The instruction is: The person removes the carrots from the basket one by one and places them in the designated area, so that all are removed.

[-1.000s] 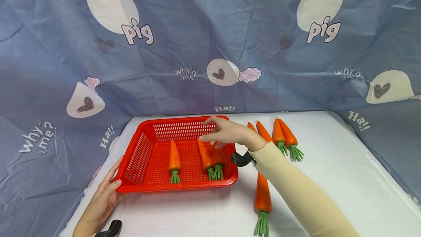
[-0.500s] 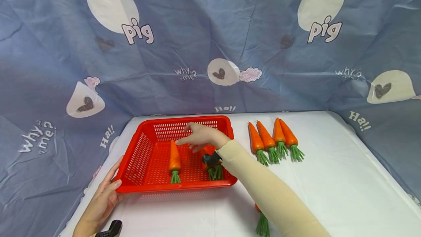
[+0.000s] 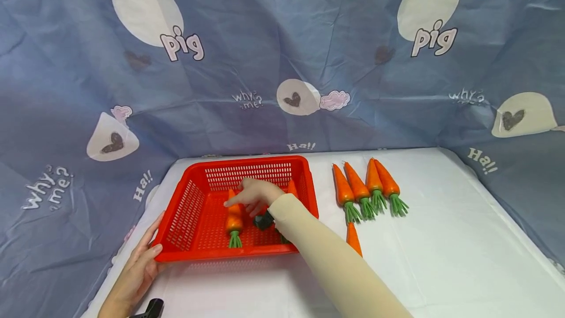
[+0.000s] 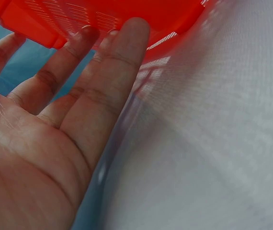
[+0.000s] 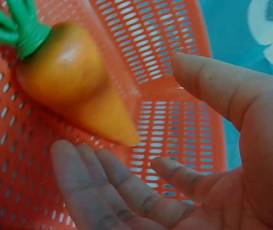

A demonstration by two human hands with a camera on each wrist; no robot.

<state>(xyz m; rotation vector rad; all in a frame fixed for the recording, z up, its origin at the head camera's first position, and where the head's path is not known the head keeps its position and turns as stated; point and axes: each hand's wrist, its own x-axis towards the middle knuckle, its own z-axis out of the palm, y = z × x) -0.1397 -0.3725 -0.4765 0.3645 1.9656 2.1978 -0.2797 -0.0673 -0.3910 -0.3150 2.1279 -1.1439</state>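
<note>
Beside the right hand (image 3: 257, 193) — thumb and fingers apart — one carrot (image 3: 234, 222) in the basket (image 3: 212, 254)

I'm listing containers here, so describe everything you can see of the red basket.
The red basket looks plastic: rectangular, with a smooth rim, slotted walls and perforated floor. It sits open side up on the white table; whether its near edge is raised is unclear. The left hand touches its near-left corner. Carrots lie inside, partly hidden by the right arm.
</note>
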